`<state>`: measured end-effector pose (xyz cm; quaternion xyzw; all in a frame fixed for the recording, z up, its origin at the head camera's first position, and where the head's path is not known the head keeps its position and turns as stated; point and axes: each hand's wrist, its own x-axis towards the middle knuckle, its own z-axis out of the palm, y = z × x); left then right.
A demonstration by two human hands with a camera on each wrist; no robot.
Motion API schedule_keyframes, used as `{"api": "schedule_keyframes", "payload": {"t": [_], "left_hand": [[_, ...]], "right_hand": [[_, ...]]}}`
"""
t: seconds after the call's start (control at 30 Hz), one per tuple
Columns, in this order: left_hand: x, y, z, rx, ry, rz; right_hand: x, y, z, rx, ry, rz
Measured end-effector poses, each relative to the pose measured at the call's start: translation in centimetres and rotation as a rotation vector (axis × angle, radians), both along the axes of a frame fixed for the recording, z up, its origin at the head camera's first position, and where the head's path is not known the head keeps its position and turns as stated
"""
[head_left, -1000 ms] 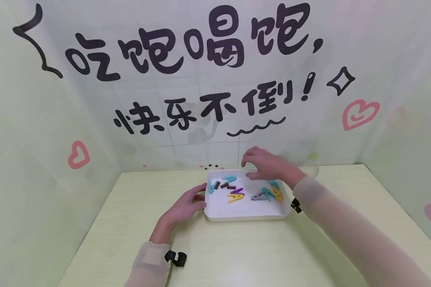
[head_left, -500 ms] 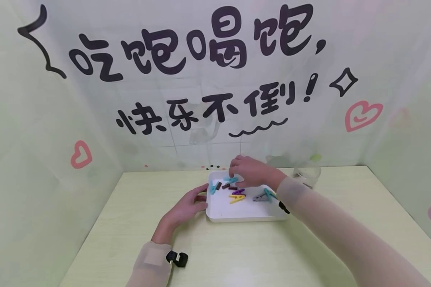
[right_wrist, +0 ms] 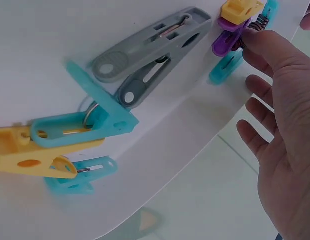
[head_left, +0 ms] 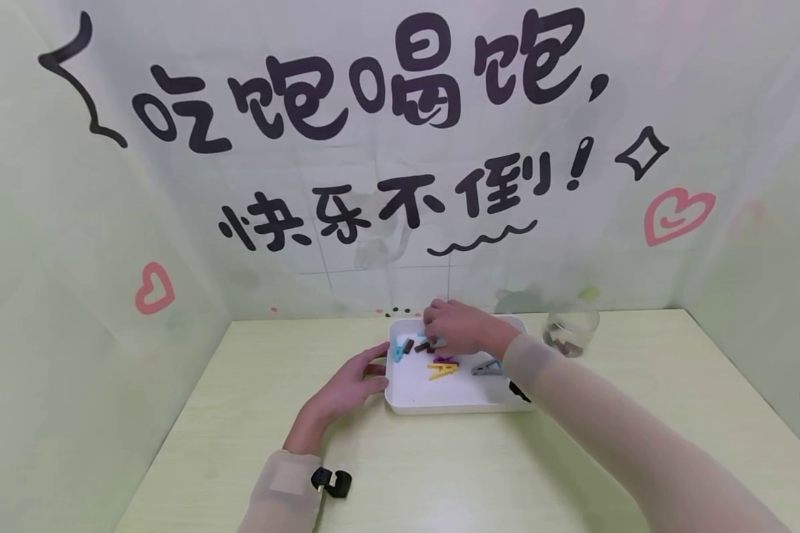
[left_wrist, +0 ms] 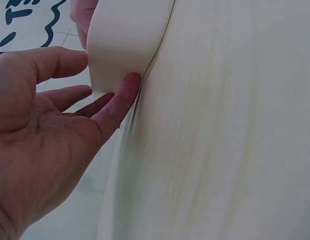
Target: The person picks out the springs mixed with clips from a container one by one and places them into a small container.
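Observation:
My left hand (head_left: pixel 343 385) is at the left end of a white tray (head_left: pixel 467 408), its fingertips against the outer wall (left_wrist: pixel 119 45). Inside the tray's far left part, my right hand (head_left: pixel 463 327) reaches down among the pieces. In the right wrist view its thumb and forefinger pinch a dark brown coiled spring (right_wrist: pixel 262 23), partly hidden by the thumb. Beside the spring lie a purple clothespin (right_wrist: pixel 225 44), a yellow clothespin (right_wrist: pixel 240 10) and a turquoise one (right_wrist: pixel 226 67). More dark brown springs (head_left: pixel 409 346) lie near a turquoise clothespin (head_left: pixel 398 353) at the tray's left.
A clear jar (head_left: pixel 571 329) with dark brown pieces in its bottom stands right of the tray. The tray's right part holds a grey clothespin (right_wrist: pixel 149 45), a yellow one (right_wrist: pixel 29 155) and turquoise ones (right_wrist: pixel 84 125). A printed curtain (head_left: pixel 347 274) hangs behind the table (head_left: pixel 440 474).
My right hand has moved left and down into the tray, from over its far edge to the springs. The jar has come into fuller view. My left hand stays at the tray's wall.

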<state>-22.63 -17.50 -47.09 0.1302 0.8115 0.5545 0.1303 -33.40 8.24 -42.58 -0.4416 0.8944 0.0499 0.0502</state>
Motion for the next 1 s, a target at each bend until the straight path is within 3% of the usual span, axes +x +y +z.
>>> {"api": "schedule_keyframes", "payload": {"t": [0.5,1.0], "left_hand": [[0.1,0.2,-0.2,0.007,-0.001,-0.016],[0.1,0.2,0.2,-0.019,-0.001,0.023]], "right_hand": [[0.3,0.6,-0.3,-0.001,-0.009,-0.010],[0.5,3.6,2.1,-0.128,-0.017,-0.087]]}}
